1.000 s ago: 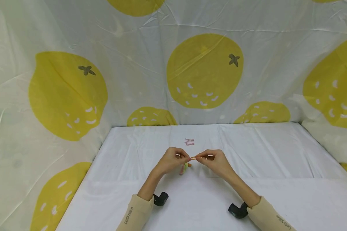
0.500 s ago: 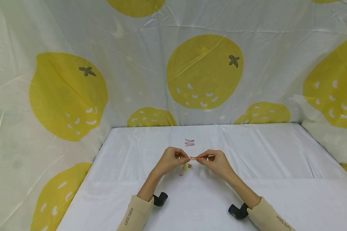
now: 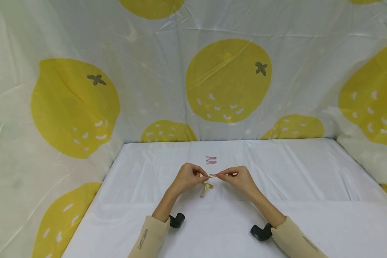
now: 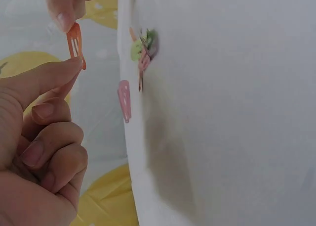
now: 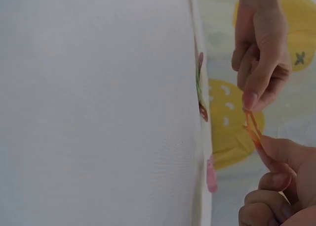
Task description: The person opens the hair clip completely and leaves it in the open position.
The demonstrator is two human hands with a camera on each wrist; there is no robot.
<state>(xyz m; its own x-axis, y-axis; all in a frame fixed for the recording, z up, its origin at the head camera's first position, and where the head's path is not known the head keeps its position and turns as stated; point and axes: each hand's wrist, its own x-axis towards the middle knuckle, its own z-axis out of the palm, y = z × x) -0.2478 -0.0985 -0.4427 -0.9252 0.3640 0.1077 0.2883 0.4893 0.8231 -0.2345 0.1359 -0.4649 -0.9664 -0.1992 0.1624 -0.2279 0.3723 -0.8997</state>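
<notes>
Both hands pinch one orange snap hair clip [image 3: 213, 176] above the white table. My left hand [image 3: 188, 177] holds one end between thumb and index finger, and my right hand [image 3: 239, 179] grips the other. In the left wrist view the clip [image 4: 74, 40] spans the gap between the fingertips, its frame and inner tongue visible. Seen from the right wrist, its strips [image 5: 252, 126] stand slightly apart. The fingertips cover both ends of the clip.
Below the hands lies a small pile of hair clips [image 3: 207, 187], pink, green and orange. Pink hair clips [image 3: 211, 160] lie farther back on the white tabletop [image 3: 296, 165]. A lemon-patterned curtain [image 3: 148, 71] hangs behind and beside the table.
Both hands have shifted slightly left, still pinching the orange hair clip. More of the clip shows between the fingertips, and its strips look more spread apart. The other clips lie unmoved.
</notes>
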